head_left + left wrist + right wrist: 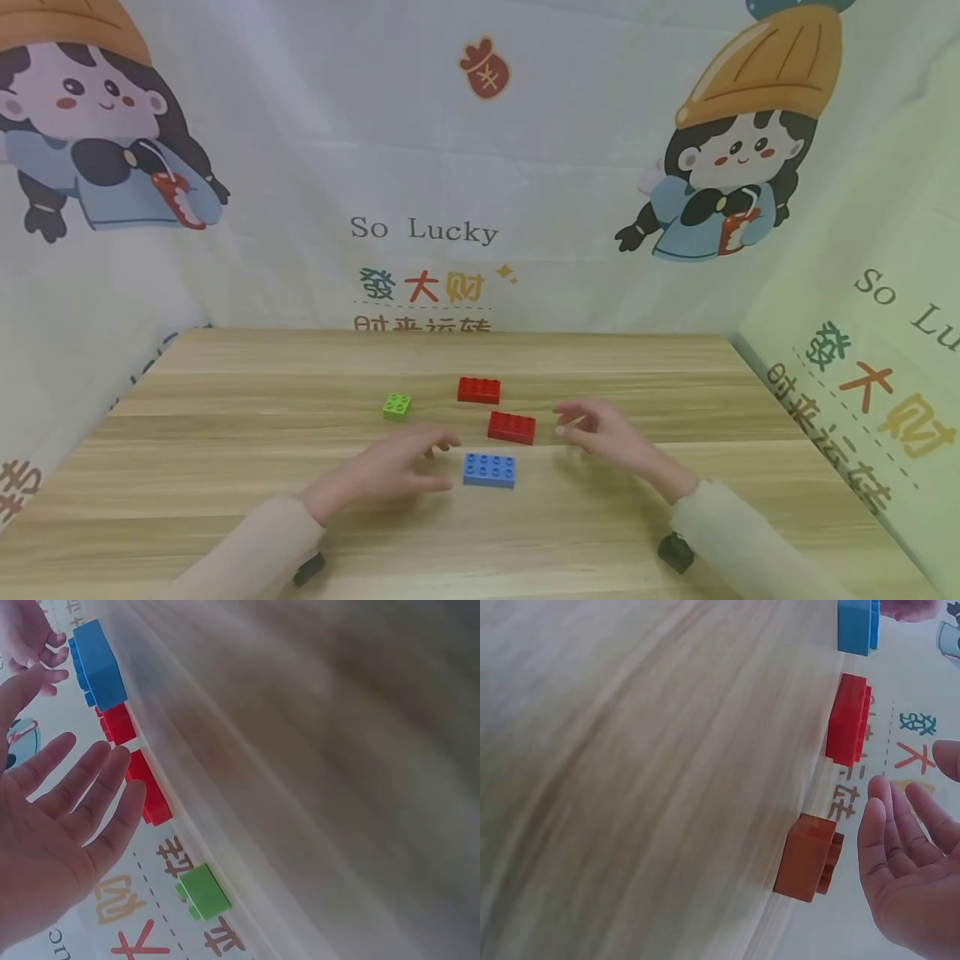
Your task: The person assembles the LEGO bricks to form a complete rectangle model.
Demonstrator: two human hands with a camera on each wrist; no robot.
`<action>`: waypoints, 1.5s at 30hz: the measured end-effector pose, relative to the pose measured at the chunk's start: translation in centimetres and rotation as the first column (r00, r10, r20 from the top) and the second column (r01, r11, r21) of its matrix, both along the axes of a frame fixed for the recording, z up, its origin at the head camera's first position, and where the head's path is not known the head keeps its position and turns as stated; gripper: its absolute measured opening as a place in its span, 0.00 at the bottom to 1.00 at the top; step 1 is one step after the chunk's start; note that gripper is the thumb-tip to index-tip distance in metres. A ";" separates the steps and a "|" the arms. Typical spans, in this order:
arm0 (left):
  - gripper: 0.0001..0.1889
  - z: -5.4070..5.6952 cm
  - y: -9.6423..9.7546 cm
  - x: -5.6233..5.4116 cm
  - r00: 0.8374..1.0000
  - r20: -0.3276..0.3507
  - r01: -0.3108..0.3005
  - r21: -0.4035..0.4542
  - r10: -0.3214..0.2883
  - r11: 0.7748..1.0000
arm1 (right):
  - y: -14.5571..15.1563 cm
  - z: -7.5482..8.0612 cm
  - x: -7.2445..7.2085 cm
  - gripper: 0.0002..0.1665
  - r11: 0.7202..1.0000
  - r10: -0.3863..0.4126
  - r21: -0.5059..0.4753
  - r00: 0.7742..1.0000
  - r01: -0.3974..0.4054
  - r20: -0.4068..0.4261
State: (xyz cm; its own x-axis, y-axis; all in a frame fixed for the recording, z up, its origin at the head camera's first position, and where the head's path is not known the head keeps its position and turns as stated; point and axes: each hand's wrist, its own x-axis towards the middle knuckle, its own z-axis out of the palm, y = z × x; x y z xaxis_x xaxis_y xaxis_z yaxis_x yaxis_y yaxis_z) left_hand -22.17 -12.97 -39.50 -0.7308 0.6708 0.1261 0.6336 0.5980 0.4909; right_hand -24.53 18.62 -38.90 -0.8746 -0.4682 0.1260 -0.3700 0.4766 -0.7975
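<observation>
Head view: the person's left grip (393, 465) is wide, thumb well apart from the fingers, with hold of nothing. The left wrist view confirms the fingers extended and spread. The right grip (609, 435) is likewise unclosed, fingers loosely extended, with hold of nothing.

The blue brick (489, 471), two studs by four, lies just beside the left fingertips, a narrow gap between. The front red brick (512, 428) lies beyond the blue one, between the two hands and near the right fingertips. The rear red brick (478, 391) lies behind it, slightly to the left. The green brick (397, 407), the smallest in the head view, lies beyond the left hand. All four sit studs up, apart from one another.

The right wrist view records an orange-brown brick (808, 859) below the right fingers; its place in the head view cannot be made out.

The bricks rest on a wood-grain desk (225, 433). Pale sleeves (251, 546) cover both forearms. Printed cloth (300, 167) stands behind and to the sides.
</observation>
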 end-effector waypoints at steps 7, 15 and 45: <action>0.24 0.0 0.7 -0.3 1.000 0.012 0.007 -0.020 -0.007 1.000 | -0.7 -0.2 -0.5 0.23 0.998 0.010 0.067 1.000 -0.009 -0.022; 0.23 -0.4 1.1 -0.8 1.000 0.013 0.020 -0.038 -0.019 0.999 | -1.6 -0.3 -0.7 0.21 0.994 -0.007 0.108 1.000 0.008 -0.007; 0.19 -0.5 2.6 -1.9 0.999 0.033 -0.004 -0.115 0.008 0.993 | -4.1 -0.9 -2.6 0.23 0.938 -0.127 0.327 0.992 0.115 0.016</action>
